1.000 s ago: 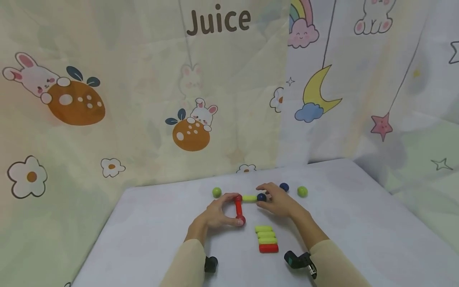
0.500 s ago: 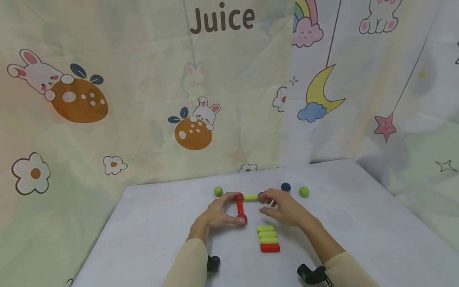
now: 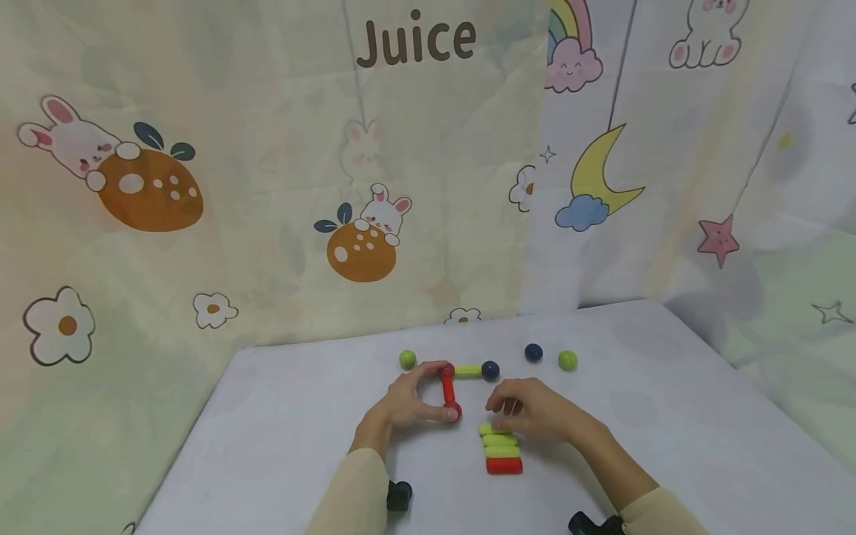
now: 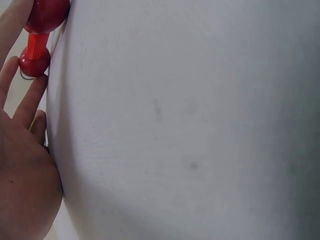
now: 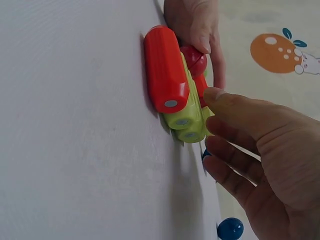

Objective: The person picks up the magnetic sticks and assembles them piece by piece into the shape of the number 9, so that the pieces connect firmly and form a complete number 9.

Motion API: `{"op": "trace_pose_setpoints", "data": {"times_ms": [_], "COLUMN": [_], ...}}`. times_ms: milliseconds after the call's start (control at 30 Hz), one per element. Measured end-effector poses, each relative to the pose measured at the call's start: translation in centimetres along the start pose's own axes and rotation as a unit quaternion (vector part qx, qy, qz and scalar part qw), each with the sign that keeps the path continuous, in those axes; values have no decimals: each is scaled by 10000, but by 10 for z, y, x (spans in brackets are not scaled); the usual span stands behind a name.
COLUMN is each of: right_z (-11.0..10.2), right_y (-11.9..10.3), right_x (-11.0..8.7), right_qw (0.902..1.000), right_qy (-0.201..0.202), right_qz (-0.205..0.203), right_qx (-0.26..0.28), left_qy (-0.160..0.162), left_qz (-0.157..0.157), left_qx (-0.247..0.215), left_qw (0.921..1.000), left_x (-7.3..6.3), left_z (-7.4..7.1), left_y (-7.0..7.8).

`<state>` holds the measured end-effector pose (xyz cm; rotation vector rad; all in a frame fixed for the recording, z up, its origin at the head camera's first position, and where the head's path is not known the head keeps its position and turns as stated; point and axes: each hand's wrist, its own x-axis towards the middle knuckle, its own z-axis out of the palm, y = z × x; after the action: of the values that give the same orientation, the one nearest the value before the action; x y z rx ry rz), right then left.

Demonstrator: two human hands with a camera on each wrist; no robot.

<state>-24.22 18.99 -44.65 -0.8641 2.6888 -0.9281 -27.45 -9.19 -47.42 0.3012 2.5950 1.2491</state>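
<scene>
In the head view, my left hand (image 3: 408, 397) holds a red rod (image 3: 448, 390) with a red ball (image 3: 452, 411) at its near end and another at its far end, thumb on one ball and fingers by the other. From the far ball a yellow-green rod (image 3: 468, 371) runs right to a dark blue ball (image 3: 490, 370). My right hand (image 3: 535, 409) hovers at the farthest of several stacked yellow-green rods (image 3: 501, 451), thumb and fingers loosely bent and apart. A red rod (image 5: 165, 70) lies nearest in that row; silvery discs show on the rod ends.
Behind the joined pieces lie a green ball (image 3: 408, 360) on the left, and a dark blue ball (image 3: 533, 353) and another green ball (image 3: 568, 360) on the right. The white table (image 3: 287, 431) meets a printed cloth (image 3: 267, 223) at the back.
My right hand has let go of the dark blue ball on the yellow-green rod and moved nearer to the row of rods. The left hand keeps its hold on the red piece.
</scene>
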Motion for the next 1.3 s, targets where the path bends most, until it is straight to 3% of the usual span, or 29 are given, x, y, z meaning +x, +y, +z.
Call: {"op": "trace_pose_setpoints", "data": {"times_ms": [233, 767, 1300], "right_z": [3, -6, -2], "right_y": [5, 11, 30], "right_x": [-5, -6, -12], "right_qw": [9999, 9997, 9968], "right_qy": [-89, -262, 288], "right_qz": [-23, -19, -35], "right_qx": [90, 16, 749], "left_qy": [-23, -156, -110], "left_qz": [-90, 122, 87], "left_qx": [-42, -42, -33], "left_qw": [9999, 9998, 9999], "left_x": [0, 0, 0], "left_z": [2, -4, -2], "left_y": [0, -1, 1]}}
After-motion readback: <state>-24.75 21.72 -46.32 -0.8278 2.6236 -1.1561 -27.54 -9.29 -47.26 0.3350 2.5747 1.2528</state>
